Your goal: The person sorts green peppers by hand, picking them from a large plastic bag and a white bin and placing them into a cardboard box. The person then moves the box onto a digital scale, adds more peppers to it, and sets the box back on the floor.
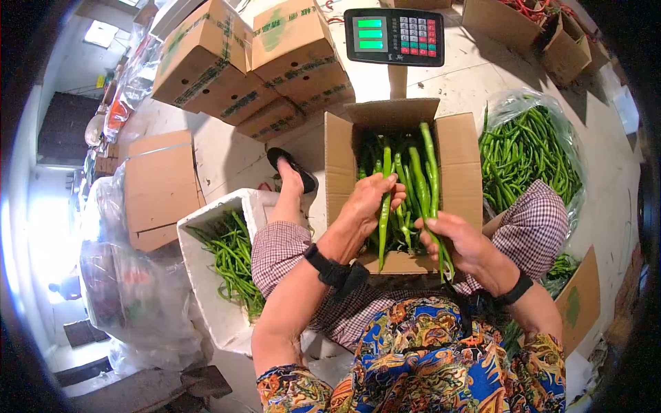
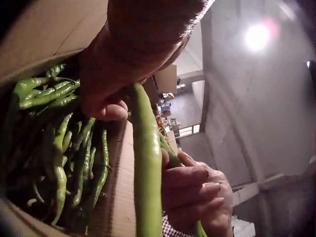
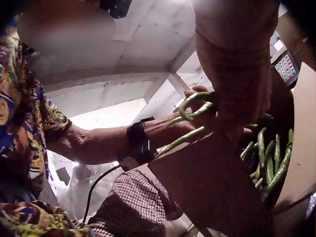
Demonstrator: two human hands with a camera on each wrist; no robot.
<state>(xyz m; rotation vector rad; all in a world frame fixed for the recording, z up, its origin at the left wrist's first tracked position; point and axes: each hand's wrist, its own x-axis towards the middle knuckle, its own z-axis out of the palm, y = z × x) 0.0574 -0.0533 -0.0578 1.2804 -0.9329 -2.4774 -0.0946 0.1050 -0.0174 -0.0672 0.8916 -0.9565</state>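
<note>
My left hand [image 1: 372, 199] pinches a long green chili pepper [image 1: 383, 237] over an open cardboard box [image 1: 451, 155]. In the left wrist view that chili pepper [image 2: 147, 163] stretches down from beneath the hand. Just to the right, my right hand [image 1: 460, 239] grips several long green chili peppers [image 1: 432, 186] between thumb and fingers. Their thin ends stick out below it, and curved pepper ends [image 3: 197, 106] show in the right wrist view. More chili peppers [image 2: 60, 173] lie inside the box, partly covered by both hands.
Behind the box stands a scale display [image 1: 394, 38] with lit green readouts. A clear plastic bag of chili peppers [image 1: 527, 155] is at right; a white foam box [image 1: 213, 310] with more sits at left. Stacked cartons [image 1: 292, 41] rise at the back left.
</note>
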